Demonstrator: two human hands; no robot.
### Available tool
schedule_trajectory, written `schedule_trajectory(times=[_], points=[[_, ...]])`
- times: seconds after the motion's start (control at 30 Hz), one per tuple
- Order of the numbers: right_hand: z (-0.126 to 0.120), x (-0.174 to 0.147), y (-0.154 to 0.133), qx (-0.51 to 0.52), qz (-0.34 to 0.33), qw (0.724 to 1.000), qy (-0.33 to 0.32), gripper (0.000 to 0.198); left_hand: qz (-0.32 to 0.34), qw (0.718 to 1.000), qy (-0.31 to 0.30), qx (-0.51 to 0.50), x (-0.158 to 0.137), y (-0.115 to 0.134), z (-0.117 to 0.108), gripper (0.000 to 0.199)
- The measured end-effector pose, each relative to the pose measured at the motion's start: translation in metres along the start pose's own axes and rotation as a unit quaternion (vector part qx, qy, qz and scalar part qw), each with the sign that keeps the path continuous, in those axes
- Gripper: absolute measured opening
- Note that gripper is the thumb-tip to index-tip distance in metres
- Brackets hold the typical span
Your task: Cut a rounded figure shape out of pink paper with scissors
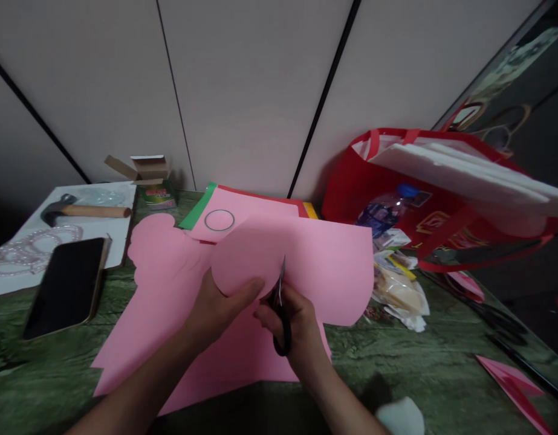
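Observation:
My left hand [219, 308] grips the lower left edge of a pink paper sheet [333, 266], thumb on top and fingers hidden underneath. The sheet is held up above the table, with a rounded lobe at its left. In my right hand [297, 320] are black-handled scissors [282, 323], fingers wrapped round the loops. Their blades point away from me and sit in a cut in the sheet, just right of my left thumb. Below lie more pink sheets [156, 326], and cut pink pieces with scalloped edges [158, 248] rest at the left.
At the left are a phone [68, 287], a hammer [92, 210], clear beads [34, 248] and a small opened box [157, 192]. Coloured sheets with a ring [219, 211] lie behind. A red bag [346, 187], a bottle [382, 208] and plastic packets [401, 287] stand or lie right.

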State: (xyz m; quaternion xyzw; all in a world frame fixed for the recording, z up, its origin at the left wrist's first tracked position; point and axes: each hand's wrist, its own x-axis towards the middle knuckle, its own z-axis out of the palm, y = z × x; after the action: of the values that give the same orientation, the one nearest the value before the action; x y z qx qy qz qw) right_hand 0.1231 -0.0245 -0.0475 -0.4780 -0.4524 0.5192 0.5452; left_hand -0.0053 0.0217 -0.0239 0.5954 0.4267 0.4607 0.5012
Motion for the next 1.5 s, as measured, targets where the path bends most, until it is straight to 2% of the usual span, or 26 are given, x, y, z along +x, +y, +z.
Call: schedule_trajectory(times=[0.7, 1.17, 1.5], points=[[0.0052, 0.0001, -0.0041, 0.019, 0.001, 0.999, 0.032, 0.025, -0.013, 0.999, -0.027, -0.013, 0.0015, 0.0016, 0.0003, 0.018], [0.0067, -0.0002, -0.0092, 0.027, 0.018, 0.999, 0.027, 0.024, -0.004, 1.000, -0.001, -0.026, 0.0035, 0.0001, -0.0009, 0.020], [0.0068, -0.0012, -0.0069, 0.017, 0.013, 0.999, 0.027, 0.024, -0.009, 0.997, -0.033, -0.063, 0.0047, -0.0004, -0.0024, 0.016]])
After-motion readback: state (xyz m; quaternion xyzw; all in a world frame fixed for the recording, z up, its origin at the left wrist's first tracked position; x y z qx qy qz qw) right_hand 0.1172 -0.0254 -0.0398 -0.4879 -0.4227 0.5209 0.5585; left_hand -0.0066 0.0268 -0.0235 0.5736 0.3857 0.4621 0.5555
